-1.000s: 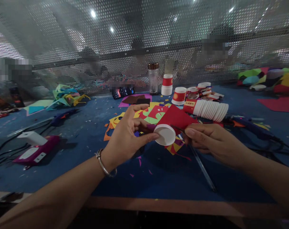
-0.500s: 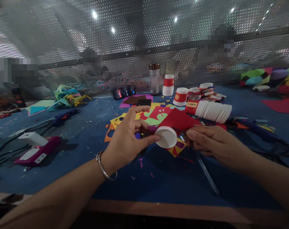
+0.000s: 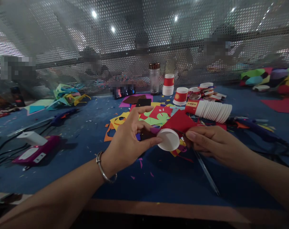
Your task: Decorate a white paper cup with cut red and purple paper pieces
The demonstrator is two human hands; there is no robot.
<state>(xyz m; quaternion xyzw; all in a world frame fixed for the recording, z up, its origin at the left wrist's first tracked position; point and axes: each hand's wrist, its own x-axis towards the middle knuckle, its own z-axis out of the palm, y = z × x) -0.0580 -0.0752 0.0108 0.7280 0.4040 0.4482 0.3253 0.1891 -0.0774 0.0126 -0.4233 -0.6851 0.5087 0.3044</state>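
Between the thumb and fingers of my left hand [image 3: 132, 138] is a round white piece [image 3: 168, 140] with a thin rim, like the cut-off base of a paper cup. A bit of purple paper [image 3: 155, 130] shows at its far left side. My right hand [image 3: 211, 143] is closed just right of the white piece, pinching a thin dark tool [image 3: 180, 130] whose tip points at it; the rest is hidden by the fingers, so its kind is unclear. Red paper [image 3: 179, 121] lies on the table behind both hands.
Behind the hands are coloured paper scraps [image 3: 158, 114], a lying stack of paper cups [image 3: 208, 110], upright cups [image 3: 168, 85] and a glass bottle [image 3: 154, 79]. A clear stick [image 3: 207, 173] lies near my right hand. Glue guns [image 3: 258, 130] and a purple power strip [image 3: 37, 151] flank the workspace.
My left hand has shifted the white piece slightly right and down and tilted it, closer to my right hand. The right hand has hardly moved.
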